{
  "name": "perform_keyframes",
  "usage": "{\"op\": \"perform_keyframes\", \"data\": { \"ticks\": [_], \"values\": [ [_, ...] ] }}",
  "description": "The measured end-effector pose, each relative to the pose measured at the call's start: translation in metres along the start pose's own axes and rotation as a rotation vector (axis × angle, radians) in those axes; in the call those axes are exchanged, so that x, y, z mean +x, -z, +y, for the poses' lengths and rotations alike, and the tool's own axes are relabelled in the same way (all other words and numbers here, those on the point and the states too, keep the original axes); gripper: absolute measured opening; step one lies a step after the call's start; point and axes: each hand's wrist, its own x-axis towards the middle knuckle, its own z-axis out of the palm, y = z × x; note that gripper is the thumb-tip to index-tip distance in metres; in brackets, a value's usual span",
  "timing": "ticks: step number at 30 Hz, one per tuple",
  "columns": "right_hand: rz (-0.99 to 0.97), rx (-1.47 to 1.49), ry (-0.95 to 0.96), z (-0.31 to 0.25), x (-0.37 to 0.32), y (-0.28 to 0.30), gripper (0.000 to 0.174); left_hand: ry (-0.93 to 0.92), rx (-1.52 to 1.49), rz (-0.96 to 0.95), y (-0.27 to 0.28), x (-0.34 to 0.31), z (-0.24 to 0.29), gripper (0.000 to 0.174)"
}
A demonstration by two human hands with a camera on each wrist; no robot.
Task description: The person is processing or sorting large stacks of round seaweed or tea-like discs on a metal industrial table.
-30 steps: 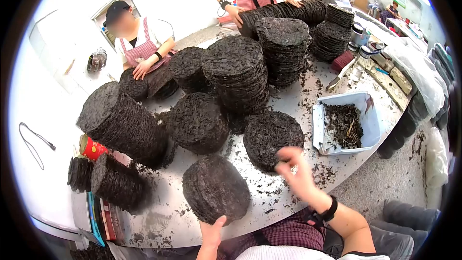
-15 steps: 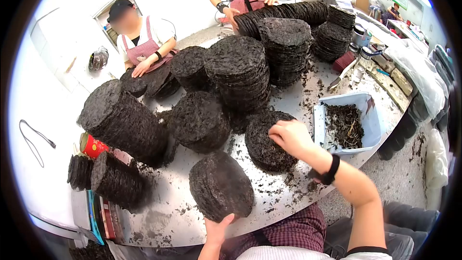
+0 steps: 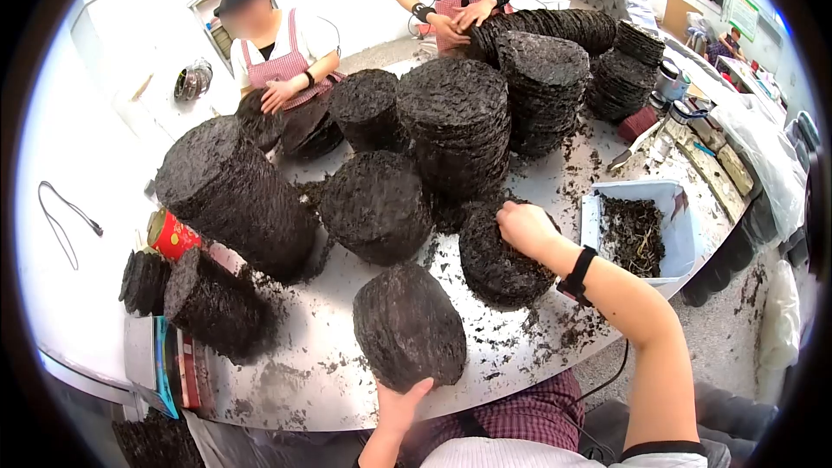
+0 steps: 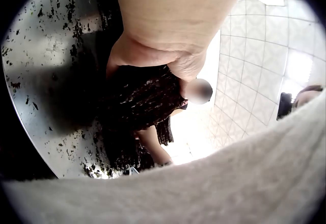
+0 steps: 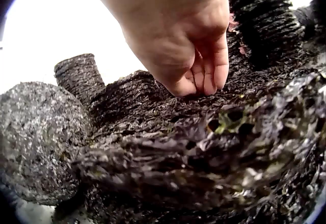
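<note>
My left hand [image 3: 399,406] grips the near lower end of a tilted stack of round, dark dried seaweed sheets [image 3: 409,325], thumb against its side. The left wrist view shows that held seaweed stack [image 4: 145,94] under the hand, whose fingertips are hidden. My right hand [image 3: 530,230] is on top of a low round seaweed stack [image 3: 494,273] to the right. In the right wrist view, the thumb and fingertips of the right hand [image 5: 196,63] come together in a pinch at the rough seaweed surface [image 5: 168,132].
Taller seaweed stacks [image 3: 455,121] crowd the table's [image 3: 347,390] middle and far side. A pale blue bin [image 3: 685,243] of loose scraps stands right; a red tin [image 3: 178,236] is left. Two people in checked aprons [image 3: 286,61] handle stacks opposite. Flakes litter the tabletop.
My right hand has come down from the near right onto the low stack's top and stays there. My left hand keeps its hold. The far person's hands have come together at the long roll's end.
</note>
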Motion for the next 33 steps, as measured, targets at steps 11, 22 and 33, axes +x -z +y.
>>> {"op": "perform_keyframes", "data": {
  "ticks": [11, 22, 33],
  "values": [
    [0.133, 1.017, -0.459, 0.025, -0.056, 0.008, 0.015, -0.005, -0.047, 0.05, 0.004, 0.001, -0.008, 0.077],
    [0.586, 1.8, -1.138, 0.024, -0.167, 0.051, 0.041, 0.086, -0.19, 0.018, -0.01, 0.007, 0.002, 0.086],
    [-0.153, 1.029, 0.081, -0.149, -0.123, 0.06, 0.067, 0.065, -0.165, -0.06, -0.013, 0.01, 0.016, 0.068]
  ]
}}
